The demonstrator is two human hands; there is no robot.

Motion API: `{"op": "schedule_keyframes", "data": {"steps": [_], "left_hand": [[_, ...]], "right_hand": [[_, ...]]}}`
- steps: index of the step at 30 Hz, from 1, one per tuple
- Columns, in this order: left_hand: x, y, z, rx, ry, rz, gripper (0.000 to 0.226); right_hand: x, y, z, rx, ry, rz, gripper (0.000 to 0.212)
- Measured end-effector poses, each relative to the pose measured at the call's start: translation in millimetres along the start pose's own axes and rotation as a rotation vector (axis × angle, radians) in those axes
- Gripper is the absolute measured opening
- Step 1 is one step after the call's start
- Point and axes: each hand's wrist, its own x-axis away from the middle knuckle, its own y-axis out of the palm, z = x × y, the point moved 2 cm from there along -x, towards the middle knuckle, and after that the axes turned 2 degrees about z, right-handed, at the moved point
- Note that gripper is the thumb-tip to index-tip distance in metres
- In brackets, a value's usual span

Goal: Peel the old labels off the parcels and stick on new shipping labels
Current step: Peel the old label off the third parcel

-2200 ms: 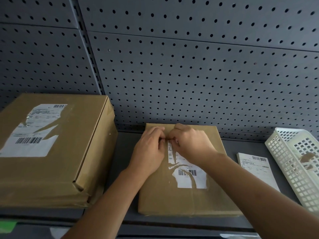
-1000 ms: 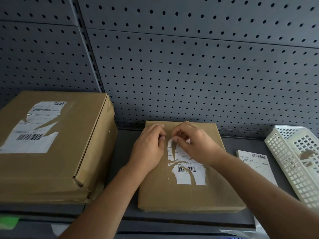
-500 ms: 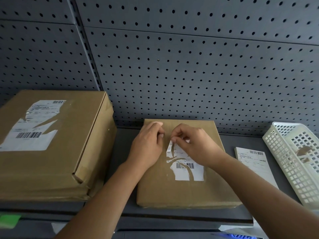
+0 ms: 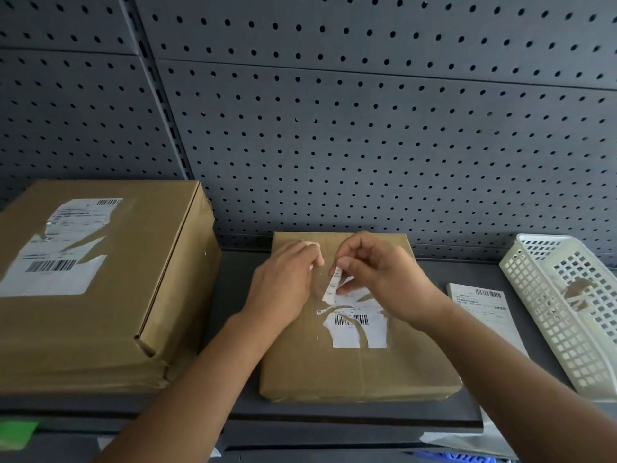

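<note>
On parcel, peeled label strip upright

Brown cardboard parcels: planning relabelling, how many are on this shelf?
2: a large brown cardboard parcel at left; a smaller flat brown cardboard parcel at centre. Others may sit offscreen.

White basket on shelf below pegboard.

light: dim, even | shadows: soft | edges: wide-angle bend | focus: sharp
</note>
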Motion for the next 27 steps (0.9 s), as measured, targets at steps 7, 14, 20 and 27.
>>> {"op": "schedule_keyframes", "data": {"steps": [7,14,20,27], "left_hand": [[-1,2,-2,-0.01,-0.034,-0.024,0.021],[-7,2,18,-0.056,-0.039,-0.069,0.043],[-6,2,19,0.013,-0.052,-0.086,0.031],[-6,6,16,0.075,-0.038,-0.066,0.031]], "right_hand": [[-2,-37,-11,-0.243,0.048,0.208,0.006],[16,-94,-2,-0.233,0.067,0.41,0.009],[47,-151,18,-0.202,0.062,0.558,0.013],[93,-253,56,0.382,0.294,0.814,0.014]]}}
